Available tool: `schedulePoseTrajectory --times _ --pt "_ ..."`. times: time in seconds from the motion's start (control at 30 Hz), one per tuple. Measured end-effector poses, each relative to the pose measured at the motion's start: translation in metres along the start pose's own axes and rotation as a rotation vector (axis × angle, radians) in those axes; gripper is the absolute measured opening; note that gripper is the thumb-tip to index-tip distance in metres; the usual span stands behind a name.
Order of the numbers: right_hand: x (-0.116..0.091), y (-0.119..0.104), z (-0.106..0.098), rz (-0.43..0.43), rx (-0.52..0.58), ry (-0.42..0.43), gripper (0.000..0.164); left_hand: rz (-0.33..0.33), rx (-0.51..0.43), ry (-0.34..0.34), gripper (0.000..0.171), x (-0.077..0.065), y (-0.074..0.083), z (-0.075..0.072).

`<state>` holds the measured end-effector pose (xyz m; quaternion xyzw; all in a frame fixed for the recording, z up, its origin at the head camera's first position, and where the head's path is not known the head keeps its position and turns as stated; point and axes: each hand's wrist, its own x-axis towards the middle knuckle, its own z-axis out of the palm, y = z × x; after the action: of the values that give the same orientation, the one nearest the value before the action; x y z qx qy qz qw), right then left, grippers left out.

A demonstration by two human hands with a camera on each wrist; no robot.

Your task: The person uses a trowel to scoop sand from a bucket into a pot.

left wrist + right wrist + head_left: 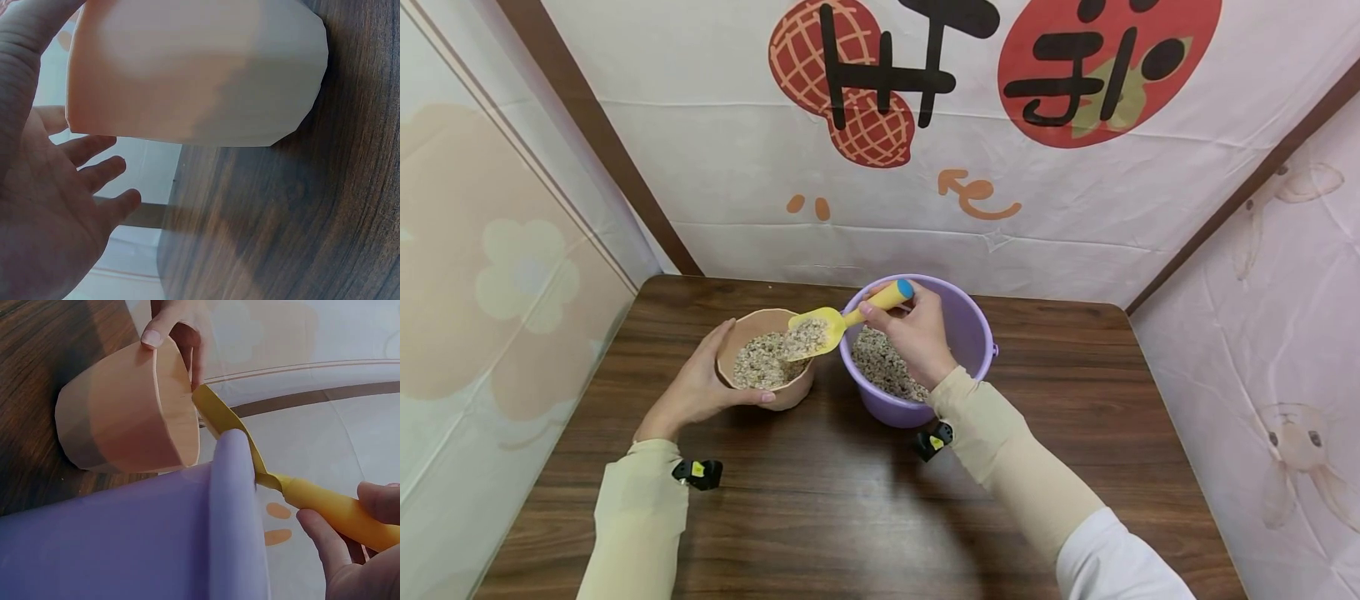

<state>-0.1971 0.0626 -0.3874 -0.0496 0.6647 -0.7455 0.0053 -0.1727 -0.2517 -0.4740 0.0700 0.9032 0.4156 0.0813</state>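
My left hand (pixel 700 385) grips the peach-coloured pot (pixel 792 395), its thumb along the near side and its fingers at the far side of the rim. Pale, speckled, pebble-like grains (pixel 760 362) lie inside the pot. My right hand (pixel 921 335) holds a yellow scoop (pixel 880 302) with a blue handle end. The scoop's blade carries a heap of the same grains and reaches over the pot's right rim. Below my right hand stands a purple bucket (pixel 972 329), partly filled with similar grains. In the right wrist view, the scoop's blade passes above the bucket's rim (pixel 234 506).
The brown wood-grain table (pixel 850 517) carries the pot and the bucket side by side near its back edge. A printed white cloth wall (pixel 730 192) rises right behind the table, and pale printed cloths hang at left and right.
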Motion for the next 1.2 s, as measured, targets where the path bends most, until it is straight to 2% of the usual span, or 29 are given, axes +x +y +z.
schedulePoseTrajectory --times 0.27,0.43,0.67,0.97,1.2 --pt "-0.004 -0.006 0.005 -0.052 -0.095 0.003 0.024 0.003 0.0 0.005 0.137 0.0 0.0 0.001" --pt "-0.006 -0.007 0.01 -0.065 -0.113 -0.019 0.019 0.007 -0.003 0.01 0.138 0.0 0.0 0.001" --pt "-0.008 -0.009 0.019 -0.075 -0.153 -0.054 0.02 0.002 -0.007 0.008 0.138 0.0 0.0 0.001" --pt "-0.009 -0.01 0.023 -0.154 -0.243 -0.083 0.019 -0.008 0.004 0.002 0.138 0.0 0.0 0.0" --pt "-0.01 -0.012 0.021 -0.227 -0.338 -0.06 0.019 0.004 0.004 0.008 0.137 0.001 0.0 0.001"
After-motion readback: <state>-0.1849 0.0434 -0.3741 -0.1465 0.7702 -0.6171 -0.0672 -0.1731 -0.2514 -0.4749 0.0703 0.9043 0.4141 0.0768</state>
